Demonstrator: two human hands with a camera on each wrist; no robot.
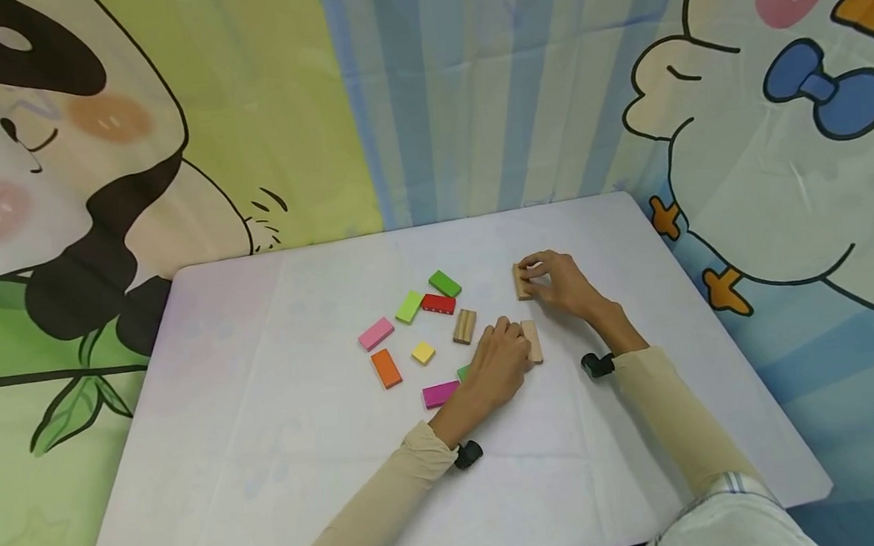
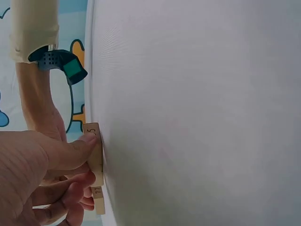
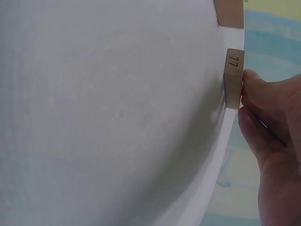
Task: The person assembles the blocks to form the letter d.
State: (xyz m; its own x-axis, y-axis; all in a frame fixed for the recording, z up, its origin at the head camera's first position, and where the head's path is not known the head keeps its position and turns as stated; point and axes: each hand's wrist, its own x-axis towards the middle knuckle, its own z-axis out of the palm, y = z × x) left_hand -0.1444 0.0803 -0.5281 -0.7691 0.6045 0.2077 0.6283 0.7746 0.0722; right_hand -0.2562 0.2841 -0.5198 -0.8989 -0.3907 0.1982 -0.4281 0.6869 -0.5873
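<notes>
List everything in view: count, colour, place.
Table: 1, white, centre
Backdrop: count unclear, multicoloured, behind table
Pink block: 1, pink, cluster's left
Orange block: 1, orange, nearer than pink
Yellow block: 1, yellow, mid-cluster
Magenta block: 1, magenta, near edge
Green blocks: 2, green, one far, one partly hidden
Red block: 1, red, far side
Lime block: 1, lime, left of red
Wooden blocks: at least 3, tan, cluster's right
Wrist devices: 2, black, wrists
Shirt: 1, pale, bottom
Sleeves: 2, beige, forearms
Left grip: 1, bare, holding nearest wooden block
Right grip: 1, bare, holding farthest wooden block
</notes>
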